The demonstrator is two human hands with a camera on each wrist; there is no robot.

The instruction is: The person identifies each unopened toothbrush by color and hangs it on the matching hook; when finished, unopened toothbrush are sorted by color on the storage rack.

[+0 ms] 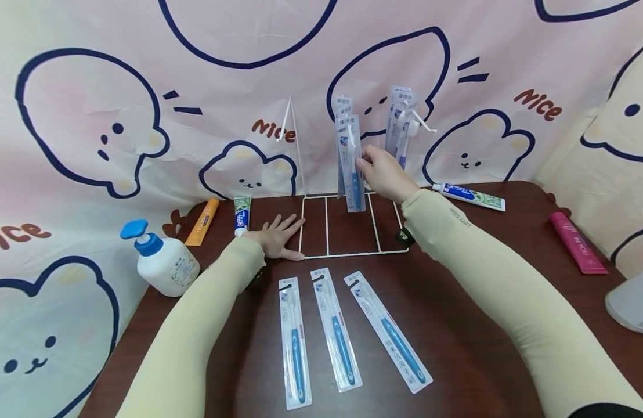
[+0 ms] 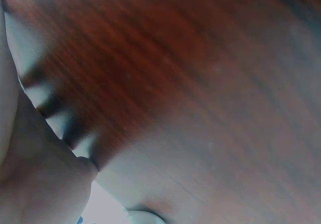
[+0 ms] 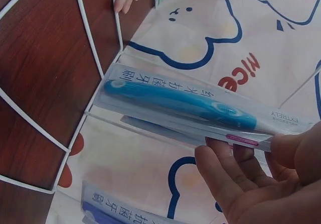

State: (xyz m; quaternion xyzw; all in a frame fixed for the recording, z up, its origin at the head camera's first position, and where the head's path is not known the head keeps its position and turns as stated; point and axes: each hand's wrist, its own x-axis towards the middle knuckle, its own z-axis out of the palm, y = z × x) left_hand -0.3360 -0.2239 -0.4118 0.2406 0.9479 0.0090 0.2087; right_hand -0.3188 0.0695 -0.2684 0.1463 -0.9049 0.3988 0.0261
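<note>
My right hand (image 1: 385,171) pinches the edge of a packaged toothbrush (image 1: 355,186) with a blue handle, upright at the white wire rack (image 1: 327,226). Seen from the right wrist, the thumb and fingers (image 3: 220,171) are at the pack's upper part, and its lower end is close to the rack's base. Behind it are more toothbrush packs (image 1: 344,104), partly hidden. To the right of the hand hang other packs (image 1: 400,116), one with a purple handle. My left hand (image 1: 276,237) lies on the table with fingers spread, touching the left side of the rack's base.
Three packaged blue toothbrushes (image 1: 295,348) lie in front of the rack. At left stand a pump bottle (image 1: 170,267), an orange tube (image 1: 202,222) and a toothpaste tube (image 1: 242,213). Another toothpaste tube (image 1: 473,197), a pink tube (image 1: 577,244) and a translucent container (image 1: 635,305) are at right.
</note>
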